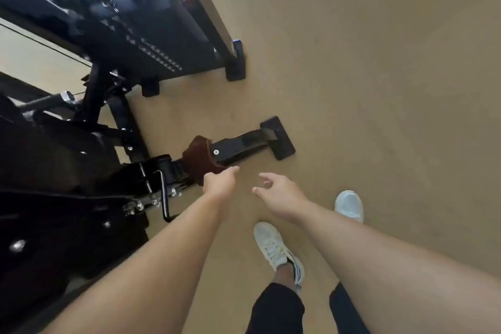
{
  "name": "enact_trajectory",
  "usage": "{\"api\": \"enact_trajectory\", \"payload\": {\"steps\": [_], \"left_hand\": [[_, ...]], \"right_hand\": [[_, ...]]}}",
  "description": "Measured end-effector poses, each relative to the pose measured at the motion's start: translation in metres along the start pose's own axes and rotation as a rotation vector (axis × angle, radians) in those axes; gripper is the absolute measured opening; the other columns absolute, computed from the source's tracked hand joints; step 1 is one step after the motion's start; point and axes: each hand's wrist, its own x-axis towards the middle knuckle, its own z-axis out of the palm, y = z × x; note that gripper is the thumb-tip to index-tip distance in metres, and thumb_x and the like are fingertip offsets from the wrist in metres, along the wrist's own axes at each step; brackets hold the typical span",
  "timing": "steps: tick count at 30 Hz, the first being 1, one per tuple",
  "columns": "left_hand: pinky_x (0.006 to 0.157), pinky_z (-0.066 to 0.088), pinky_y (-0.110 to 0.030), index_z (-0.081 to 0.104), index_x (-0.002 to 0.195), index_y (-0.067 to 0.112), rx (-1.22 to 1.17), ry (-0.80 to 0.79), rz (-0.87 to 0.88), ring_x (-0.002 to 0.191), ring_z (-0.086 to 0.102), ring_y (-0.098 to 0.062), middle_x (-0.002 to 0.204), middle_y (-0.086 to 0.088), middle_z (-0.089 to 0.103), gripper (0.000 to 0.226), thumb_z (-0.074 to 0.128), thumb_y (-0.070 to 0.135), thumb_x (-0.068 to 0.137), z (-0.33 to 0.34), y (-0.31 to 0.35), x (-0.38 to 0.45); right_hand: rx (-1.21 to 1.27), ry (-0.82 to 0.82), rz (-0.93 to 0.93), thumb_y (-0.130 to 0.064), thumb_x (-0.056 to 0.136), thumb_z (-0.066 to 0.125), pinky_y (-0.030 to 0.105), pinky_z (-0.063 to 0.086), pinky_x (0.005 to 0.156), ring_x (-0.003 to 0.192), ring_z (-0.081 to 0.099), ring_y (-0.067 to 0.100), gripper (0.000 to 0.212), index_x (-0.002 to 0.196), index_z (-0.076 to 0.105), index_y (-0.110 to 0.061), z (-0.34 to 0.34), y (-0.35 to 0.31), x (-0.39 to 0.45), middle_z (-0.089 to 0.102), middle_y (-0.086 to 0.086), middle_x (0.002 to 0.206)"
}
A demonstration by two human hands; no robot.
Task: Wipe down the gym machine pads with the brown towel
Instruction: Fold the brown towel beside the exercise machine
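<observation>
Brown towel [197, 156] is lying draped over the machine's floor bar [238, 145]; left hand [218, 180] is reaching it, fingers apart, right hand [279, 192] open nearby. Next: gripping it.

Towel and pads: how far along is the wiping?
Nothing shows as wiped yet. The brown towel lies draped over the machine's floor bar, not in either hand. The left hand reaches for it, fingers at its edge; the right hand hangs open beside. Picking it up and wiping the black pads remain.
</observation>
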Motion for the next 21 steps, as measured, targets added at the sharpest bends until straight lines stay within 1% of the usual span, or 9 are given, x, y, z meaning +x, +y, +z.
{"api": "enact_trajectory", "payload": {"steps": [4,7,8,11,12,14,15,19,21], "left_hand": [[0.100,0.048,-0.048,0.037,0.140,0.007,-0.213,0.272,-0.101,0.118,0.061,-0.039,0.134,-0.017,0.061,0.065,0.066,0.025,0.085,0.003,0.014,0.053],[0.107,0.048,-0.046,0.046,0.139,0.005,-0.290,0.149,-0.136,0.125,0.059,-0.033,0.142,-0.012,0.057,0.058,0.059,0.022,0.085,0.016,0.010,0.098],[0.100,0.053,-0.042,0.053,0.130,0.005,-0.308,0.083,-0.129,0.117,0.063,-0.030,0.136,-0.010,0.059,0.045,0.057,0.021,0.088,0.021,0.011,0.106],[0.051,0.060,-0.037,0.057,0.110,0.008,-0.265,0.066,-0.119,0.081,0.065,-0.034,0.110,-0.016,0.063,0.012,0.053,0.007,0.099,0.025,0.030,0.122],[0.055,0.062,-0.040,0.058,0.118,0.007,-0.211,0.049,-0.127,0.085,0.066,-0.037,0.109,-0.019,0.064,0.020,0.056,0.004,0.098,0.023,0.037,0.125],[0.098,0.054,-0.045,0.045,0.142,-0.003,-0.057,-0.030,-0.133,0.118,0.061,-0.042,0.131,-0.024,0.059,0.040,0.051,0.006,0.103,0.014,0.039,0.126],[0.107,0.047,-0.049,0.040,0.145,-0.006,-0.012,-0.048,-0.114,0.129,0.055,-0.043,0.143,-0.026,0.053,0.043,0.044,0.010,0.106,0.012,0.036,0.130],[0.087,0.051,-0.044,0.049,0.142,-0.002,-0.053,-0.002,-0.066,0.126,0.059,-0.039,0.142,-0.023,0.056,0.041,0.046,0.016,0.104,0.016,0.042,0.107],[0.092,0.053,-0.042,0.058,0.130,-0.002,-0.235,0.014,-0.060,0.110,0.065,-0.034,0.125,-0.019,0.065,0.037,0.053,0.019,0.100,0.031,0.052,0.077]], "right_hand": [[-0.069,-0.090,0.006,-0.036,0.101,0.060,0.024,0.042,0.086,0.114,0.061,0.018,0.053,0.151,0.045,-0.027,0.028,0.019,0.048,0.059,0.002,0.142],[-0.026,-0.100,0.034,-0.032,0.101,0.059,0.022,0.041,0.080,0.107,0.061,0.018,0.050,0.149,0.048,-0.025,0.046,0.030,0.079,0.060,0.001,0.140],[-0.013,-0.101,0.044,-0.031,0.100,0.059,0.022,0.041,0.081,0.115,0.061,0.019,0.050,0.148,0.049,-0.025,0.050,0.033,0.084,0.059,0.000,0.141],[-0.019,-0.123,0.080,-0.030,0.100,0.058,0.022,0.043,0.086,0.121,0.060,0.019,0.049,0.148,0.050,-0.025,0.058,0.048,0.091,0.060,-0.003,0.141],[-0.024,-0.137,0.087,-0.031,0.100,0.057,0.022,0.044,0.084,0.116,0.062,0.018,0.048,0.147,0.051,-0.025,0.058,0.054,0.089,0.061,-0.004,0.138],[-0.012,-0.146,0.111,-0.032,0.099,0.058,0.023,0.046,0.078,0.102,0.065,0.017,0.045,0.144,0.053,-0.027,0.052,0.064,0.084,0.063,-0.007,0.127],[0.001,-0.139,0.124,-0.033,0.099,0.058,0.024,0.046,0.076,0.095,0.065,0.015,0.043,0.141,0.055,-0.028,0.047,0.069,0.080,0.063,-0.009,0.123],[0.056,-0.064,0.172,-0.034,0.099,0.059,0.024,0.044,0.075,0.095,0.063,0.009,0.037,0.136,0.056,-0.030,0.014,0.080,0.058,0.062,-0.007,0.129],[0.149,0.046,0.180,-0.036,0.099,0.061,0.024,0.044,0.079,0.098,0.063,0.009,0.037,0.135,0.059,-0.028,-0.008,0.075,0.043,0.063,-0.005,0.129]]}}
